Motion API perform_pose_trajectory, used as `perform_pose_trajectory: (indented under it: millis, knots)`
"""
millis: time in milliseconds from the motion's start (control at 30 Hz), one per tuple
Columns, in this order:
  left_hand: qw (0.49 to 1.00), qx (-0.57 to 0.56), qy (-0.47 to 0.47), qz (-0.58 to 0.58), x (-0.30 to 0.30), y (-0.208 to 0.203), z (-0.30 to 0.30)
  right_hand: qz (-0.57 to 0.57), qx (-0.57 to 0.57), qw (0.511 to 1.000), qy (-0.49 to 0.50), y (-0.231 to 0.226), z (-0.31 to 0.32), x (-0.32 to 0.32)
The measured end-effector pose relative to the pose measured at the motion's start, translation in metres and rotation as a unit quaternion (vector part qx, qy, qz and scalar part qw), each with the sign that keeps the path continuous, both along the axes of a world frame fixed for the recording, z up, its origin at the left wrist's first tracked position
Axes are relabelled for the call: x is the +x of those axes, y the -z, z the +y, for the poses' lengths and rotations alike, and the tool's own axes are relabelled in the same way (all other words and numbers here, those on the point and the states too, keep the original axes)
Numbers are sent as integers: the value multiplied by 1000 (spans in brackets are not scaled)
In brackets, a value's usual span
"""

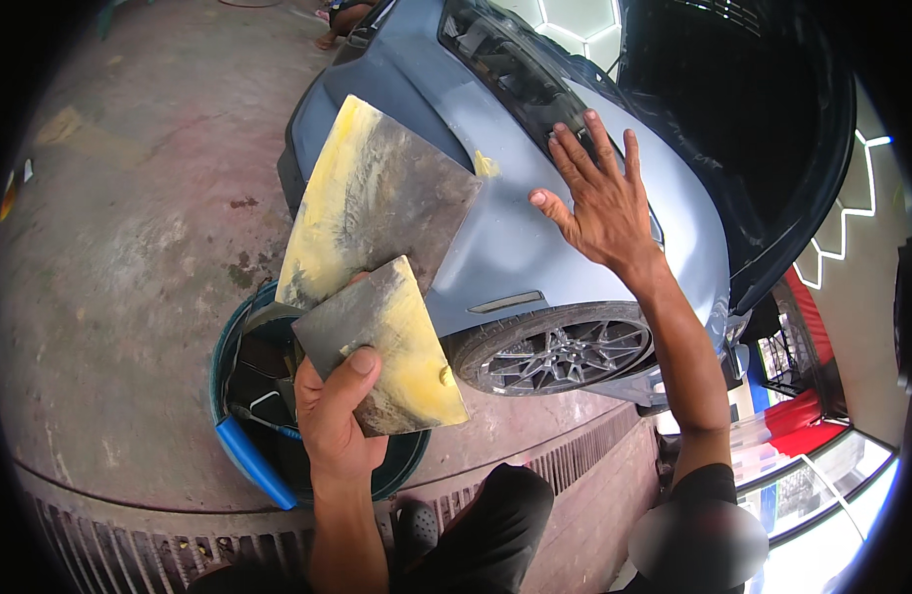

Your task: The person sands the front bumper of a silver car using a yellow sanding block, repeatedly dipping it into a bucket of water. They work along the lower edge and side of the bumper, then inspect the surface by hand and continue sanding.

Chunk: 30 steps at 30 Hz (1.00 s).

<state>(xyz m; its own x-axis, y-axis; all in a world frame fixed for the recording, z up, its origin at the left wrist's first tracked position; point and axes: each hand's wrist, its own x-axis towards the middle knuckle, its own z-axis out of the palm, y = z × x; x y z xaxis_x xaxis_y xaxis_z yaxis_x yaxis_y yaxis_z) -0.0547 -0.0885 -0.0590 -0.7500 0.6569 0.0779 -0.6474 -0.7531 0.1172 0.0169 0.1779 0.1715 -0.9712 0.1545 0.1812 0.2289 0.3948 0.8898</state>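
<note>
Two plates (382, 193) (408, 342) — left hand (340, 421) half-hidden

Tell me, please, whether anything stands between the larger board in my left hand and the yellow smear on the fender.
Nothing visible does. In view, the larger board shows its right corner beside the yellow smear on the fender. The smaller board overlaps the larger one lower down; the right hand is right of the smear.

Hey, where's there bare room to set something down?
The widest free patch is the concrete floor, with the bucket and car on its right and the slotted grating along its near side. It's crowded at the bucket: items inside, and the left hand holds a larger plate and smaller plate, partly hiding it.
</note>
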Motion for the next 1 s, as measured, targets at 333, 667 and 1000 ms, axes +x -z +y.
perform_pose_trajectory:
  millis: [333, 667, 1000]
  knots:
    - [999, 22, 37, 1, -9, 4, 4, -92, 106, 988, 72, -5, 64, -106]
    - [999, -29, 11, 42, -15, 8, 5, -91, 57, 993, 58, 1, -8, 21]
    - [999, -8, -8, 42, -2, 18, 3, 189, -56, 979, 57, 21, -25, 82]
